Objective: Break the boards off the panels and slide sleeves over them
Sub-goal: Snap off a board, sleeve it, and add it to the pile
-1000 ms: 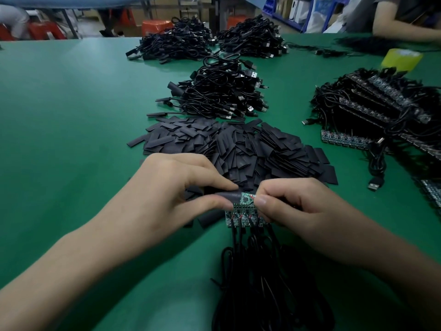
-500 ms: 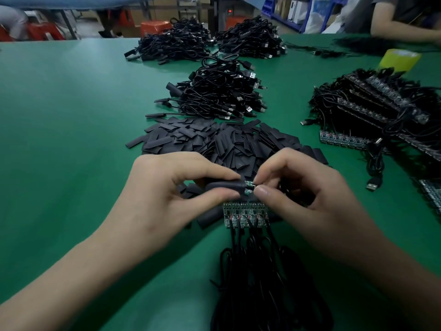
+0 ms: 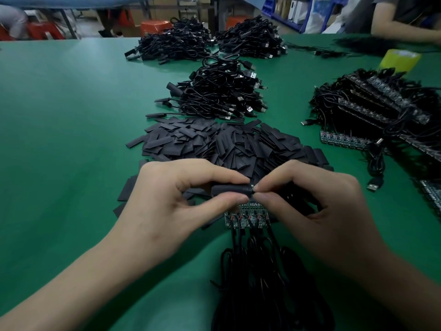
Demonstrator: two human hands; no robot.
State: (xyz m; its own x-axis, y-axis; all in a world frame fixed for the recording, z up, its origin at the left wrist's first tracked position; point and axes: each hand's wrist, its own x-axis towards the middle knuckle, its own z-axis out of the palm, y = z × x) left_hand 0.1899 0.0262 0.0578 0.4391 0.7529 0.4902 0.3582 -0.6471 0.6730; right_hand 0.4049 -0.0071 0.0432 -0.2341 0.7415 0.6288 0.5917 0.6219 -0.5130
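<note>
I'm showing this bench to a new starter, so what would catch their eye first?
Front and centre, the left hand and right hand pinch a black tubular sleeve just over a small green circuit-board panel. Right behind them lies a wide pile of flat black sleeves, and beyond it heaps of coiled black USB cables on the green table.

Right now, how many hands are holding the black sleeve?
2. The left hand pinches the sleeve along its middle; the right hand pinches its right end. None looks hidden.
</note>
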